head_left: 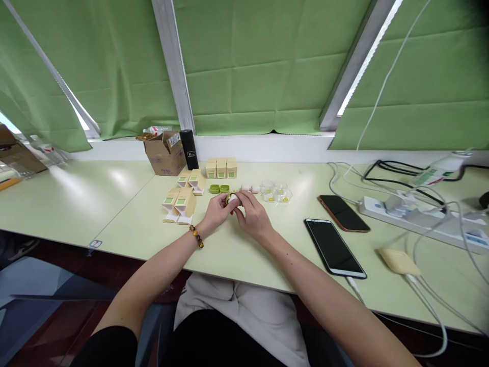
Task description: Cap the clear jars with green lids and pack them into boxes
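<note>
Both hands meet over the table around a small rounded white piece with a green rim (232,198), which the fingers partly cover. My left hand (217,211) is closed on its left side, with a beaded bracelet at the wrist. From the right, my right hand (252,215) grips the same piece with thumb and fingers. Just behind the hands sit two small green square cups (219,188). Small pale pinkish-white rounded pieces (250,188) lie right behind my right hand. Beside them are several clear plastic cups (275,191) with yellow spots.
Three cream boxes (221,168) stand at the back. Several open cream cartons (179,205) lie to the left, near a cardboard box (165,155) and a black cylinder (189,149). Rightward are two phones (335,247), a power strip (420,219), cables and a yellow charger (399,262).
</note>
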